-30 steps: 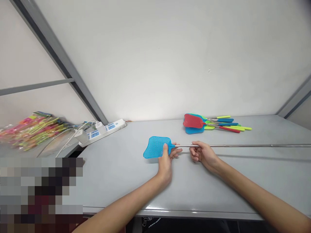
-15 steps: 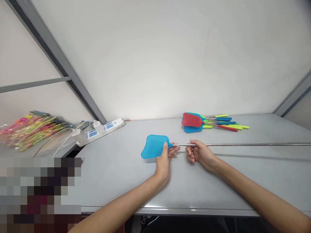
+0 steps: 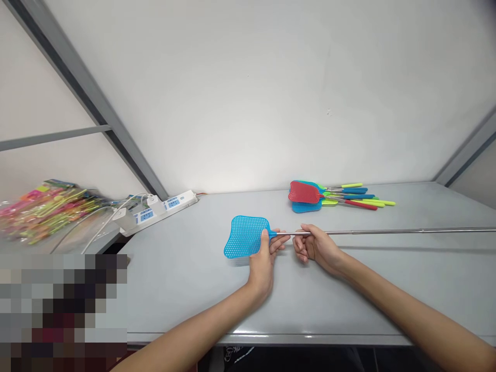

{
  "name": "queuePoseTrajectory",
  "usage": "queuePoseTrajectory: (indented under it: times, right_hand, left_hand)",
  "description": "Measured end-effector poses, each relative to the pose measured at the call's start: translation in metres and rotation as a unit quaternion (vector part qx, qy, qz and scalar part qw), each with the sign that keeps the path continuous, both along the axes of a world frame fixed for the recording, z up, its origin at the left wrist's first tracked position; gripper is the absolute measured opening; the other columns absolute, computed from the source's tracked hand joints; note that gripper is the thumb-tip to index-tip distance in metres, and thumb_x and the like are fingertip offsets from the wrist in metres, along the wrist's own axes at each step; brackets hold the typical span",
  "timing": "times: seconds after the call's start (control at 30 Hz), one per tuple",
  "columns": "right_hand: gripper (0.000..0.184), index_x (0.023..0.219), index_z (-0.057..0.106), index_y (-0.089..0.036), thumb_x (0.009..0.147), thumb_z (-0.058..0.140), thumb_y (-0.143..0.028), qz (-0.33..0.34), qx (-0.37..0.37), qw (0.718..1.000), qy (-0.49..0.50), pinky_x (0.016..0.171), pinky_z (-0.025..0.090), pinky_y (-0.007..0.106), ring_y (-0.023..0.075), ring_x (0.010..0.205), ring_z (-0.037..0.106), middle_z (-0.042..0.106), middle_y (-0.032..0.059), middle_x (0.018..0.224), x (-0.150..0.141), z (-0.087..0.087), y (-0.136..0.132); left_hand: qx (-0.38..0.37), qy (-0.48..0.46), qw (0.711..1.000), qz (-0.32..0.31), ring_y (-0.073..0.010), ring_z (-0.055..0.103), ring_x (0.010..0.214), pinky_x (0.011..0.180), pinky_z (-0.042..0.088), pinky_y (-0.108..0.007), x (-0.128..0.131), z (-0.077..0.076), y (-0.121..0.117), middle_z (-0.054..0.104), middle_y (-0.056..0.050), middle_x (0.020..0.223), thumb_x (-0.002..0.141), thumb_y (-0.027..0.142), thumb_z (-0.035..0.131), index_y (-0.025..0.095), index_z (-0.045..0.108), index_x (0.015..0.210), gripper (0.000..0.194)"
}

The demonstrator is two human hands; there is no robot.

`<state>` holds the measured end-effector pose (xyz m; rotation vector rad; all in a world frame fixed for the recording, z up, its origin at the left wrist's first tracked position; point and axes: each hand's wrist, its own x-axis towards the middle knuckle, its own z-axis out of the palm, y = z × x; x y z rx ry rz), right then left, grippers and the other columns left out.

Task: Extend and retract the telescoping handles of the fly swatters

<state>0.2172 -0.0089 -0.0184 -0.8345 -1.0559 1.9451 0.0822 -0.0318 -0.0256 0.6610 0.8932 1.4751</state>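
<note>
A blue fly swatter [image 3: 246, 237] with a perforated head lies level just over the table, its long metal rod stretching off the right edge of the view. My left hand [image 3: 265, 253] grips it where the head meets the rod, thumb on top and fingers beneath. A short way along, my right hand [image 3: 315, 245] has its fingers curled around and under the rod. The rod's far end is out of view.
Behind lies a pile of fly swatters, a red one [image 3: 305, 192] on top, against the wall. A white power strip [image 3: 170, 206] with plugs and cables sits at the table's left. Farther left are bagged colourful items [image 3: 50, 209]. The table's front edge [image 3: 310, 338] runs below my arms.
Hardly anything differs. The view has shifted slightly, and both hands keep their hold on the blue fly swatter.
</note>
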Motion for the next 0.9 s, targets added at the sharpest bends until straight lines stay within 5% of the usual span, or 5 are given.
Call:
queuePoseTrajectory:
  times: [0.9]
  right_hand:
    - [0.048, 0.054, 0.050, -0.014, 0.080, 0.023, -0.045, 0.062, -0.004, 0.997, -0.043, 0.044, 0.033, 0.023, 0.0107, 0.041, 0.042, 0.044, 0.0009, 0.045, -0.0043, -0.0005, -0.0035]
  left_hand:
    - [0.007, 0.061, 0.998, -0.019, -0.0203, 0.058, 0.088, 0.074, 0.042, -0.030, 0.0028, -0.0003, -0.0028, 0.064, -0.009, 0.092, 0.073, 0.041, 0.051, 0.015, 0.060, 0.088, 0.031]
